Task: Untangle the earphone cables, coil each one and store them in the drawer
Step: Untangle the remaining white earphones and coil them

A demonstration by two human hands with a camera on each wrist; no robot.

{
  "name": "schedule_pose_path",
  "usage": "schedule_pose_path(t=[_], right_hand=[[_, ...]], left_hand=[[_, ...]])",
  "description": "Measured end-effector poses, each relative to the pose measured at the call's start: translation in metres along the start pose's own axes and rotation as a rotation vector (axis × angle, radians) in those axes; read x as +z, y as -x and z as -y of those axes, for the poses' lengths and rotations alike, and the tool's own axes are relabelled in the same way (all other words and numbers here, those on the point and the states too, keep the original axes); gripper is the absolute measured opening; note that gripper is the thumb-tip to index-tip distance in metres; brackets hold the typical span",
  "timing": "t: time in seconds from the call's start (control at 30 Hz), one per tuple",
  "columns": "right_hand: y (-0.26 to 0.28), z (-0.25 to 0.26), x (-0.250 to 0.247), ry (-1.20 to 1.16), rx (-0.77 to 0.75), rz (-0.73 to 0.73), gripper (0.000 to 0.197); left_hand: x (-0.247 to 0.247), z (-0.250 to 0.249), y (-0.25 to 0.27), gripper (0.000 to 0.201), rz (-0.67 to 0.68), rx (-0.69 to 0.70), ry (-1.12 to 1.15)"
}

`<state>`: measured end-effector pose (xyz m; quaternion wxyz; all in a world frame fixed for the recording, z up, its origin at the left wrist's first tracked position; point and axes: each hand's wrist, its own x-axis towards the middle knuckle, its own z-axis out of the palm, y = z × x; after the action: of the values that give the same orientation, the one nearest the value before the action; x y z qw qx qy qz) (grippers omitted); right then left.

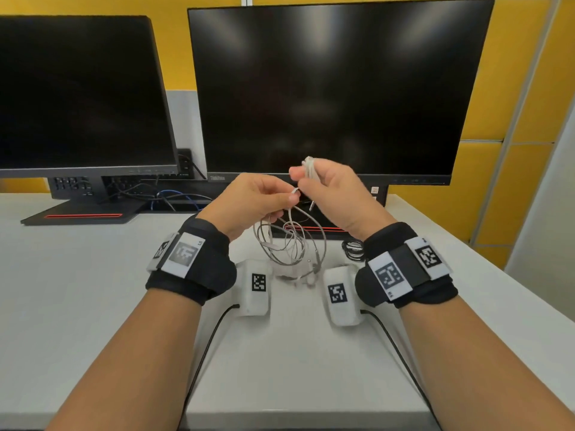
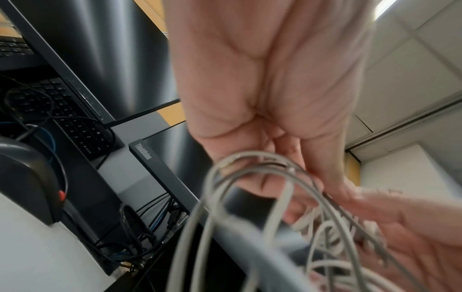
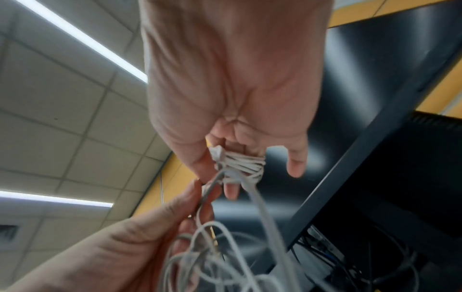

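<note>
An office: two monitors (image 1: 339, 88) on a white desk (image 1: 77, 275), yellow partition panels (image 1: 529, 73), tiled ceiling (image 3: 62, 118).

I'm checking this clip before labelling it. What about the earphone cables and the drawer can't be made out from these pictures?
- Drawer: in no view.
- Number of white cables: head view shows one overlapping tangle; both wrist views blur the loops.
- Left hand pinch: fingertips hidden behind the hand in the head view, blurred in the left wrist view.
- Black cable: partly hidden by the right wristband.
- Winding on the right hand: its start is hidden under the turns.
</note>
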<state>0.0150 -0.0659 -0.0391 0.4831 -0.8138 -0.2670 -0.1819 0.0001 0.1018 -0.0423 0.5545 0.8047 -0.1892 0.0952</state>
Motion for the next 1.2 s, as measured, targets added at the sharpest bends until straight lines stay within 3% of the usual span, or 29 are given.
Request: schedule_pose_path(t=[0.1,0.3,0.43,0.6,0.77,0.9,1.03,1.13,1.2], right_hand=[[0.002,-0.001,0.002,0.084,0.004,0.089,0.014],[0.006,0.001,-0.002,0.105,0.089,0.136,0.026],[0.003,0.001,-0.007,0.016,0.104,0.022,0.022],[0.001,0.001,-0.009,-0.071,0.153,-0.052,0.025],[0.002,0.004,-0.011,-0.187,0.177,-0.069,0.022],[0.001,0.003,-0.009,-0.247,0.170,-0.067,0.014],[0.001,0.006,-0.008,-0.424,0.170,-0.096,0.012],[0.001,0.007,-0.011,-0.584,0.166,-0.133,0.014],[0.001,0.008,-0.013,-0.620,0.163,-0.151,0.014]], left_hand=[[-0.003,0.001,-0.002,0.011,-0.095,0.023,0.070],[-0.001,-0.002,0.000,0.017,-0.043,0.035,0.171],[-0.005,-0.003,0.000,0.020,-0.048,0.030,0.108],[-0.005,-0.004,0.002,0.031,0.041,-0.040,0.079],[-0.006,-0.007,0.001,0.023,-0.059,-0.052,0.149],[-0.004,-0.012,0.007,0.024,0.099,-0.158,0.242],[-0.001,-0.009,0.009,0.024,0.276,-0.126,-0.009],[-0.003,-0.008,0.007,0.028,0.335,-0.137,-0.039],[-0.004,-0.007,0.007,0.019,0.331,-0.106,-0.085]])
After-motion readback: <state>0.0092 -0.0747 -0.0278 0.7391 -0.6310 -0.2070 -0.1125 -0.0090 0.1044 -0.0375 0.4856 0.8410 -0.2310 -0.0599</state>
